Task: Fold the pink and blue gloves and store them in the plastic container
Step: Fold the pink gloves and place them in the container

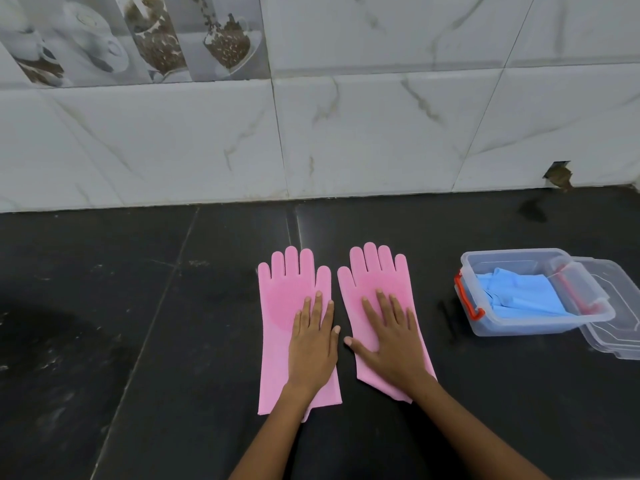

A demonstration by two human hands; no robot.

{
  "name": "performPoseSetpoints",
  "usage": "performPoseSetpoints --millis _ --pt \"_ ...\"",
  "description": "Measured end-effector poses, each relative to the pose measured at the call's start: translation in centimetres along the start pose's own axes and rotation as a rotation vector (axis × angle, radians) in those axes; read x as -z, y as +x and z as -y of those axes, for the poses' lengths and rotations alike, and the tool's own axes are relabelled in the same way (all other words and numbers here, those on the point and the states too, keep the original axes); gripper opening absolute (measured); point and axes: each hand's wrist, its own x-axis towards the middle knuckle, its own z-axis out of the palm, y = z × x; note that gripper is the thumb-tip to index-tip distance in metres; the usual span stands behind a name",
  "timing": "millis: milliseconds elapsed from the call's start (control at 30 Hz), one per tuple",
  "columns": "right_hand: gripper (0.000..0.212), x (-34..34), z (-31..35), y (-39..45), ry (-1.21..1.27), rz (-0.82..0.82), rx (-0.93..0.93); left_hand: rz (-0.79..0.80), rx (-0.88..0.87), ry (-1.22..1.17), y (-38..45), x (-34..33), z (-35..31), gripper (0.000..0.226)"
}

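Head view: left hand and right hand press flat, fingers straight, on two pink rubber gloves lying side by side on the black worktop. Springy rubber may unfold. Folded blue gloves sit inside the clear plastic container nearby. No readable writing.

counter: black stone, running along the wall | left glove lying flat well left of box | right glove lying nearer box | lid leaning against box's right side
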Motion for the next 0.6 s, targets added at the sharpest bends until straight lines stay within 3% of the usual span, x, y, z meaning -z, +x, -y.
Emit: performPoseSetpoints --millis 200,400,500,600 --pt "0.051 1.0 -0.8 1.3 0.031 0.0 0.013 0.047 -0.008 -0.029 -0.1 0.0 0.5 0.064" --pt "0.049 1.2 -0.9 1.7 0.037 -0.006 0.024 0.098 -0.04 -0.181 -0.7 1.1 0.0 0.116" --pt "0.05 1.2 -0.8 1.8 0.032 0.002 0.018 0.077 -0.03 -0.237 -1.3 1.5 -1.1 0.117" --pt "0.051 1.2 -1.0 2.1 0.024 0.05 0.023 0.039 -0.011 -0.397 -1.6 1.7 -2.1 0.101"
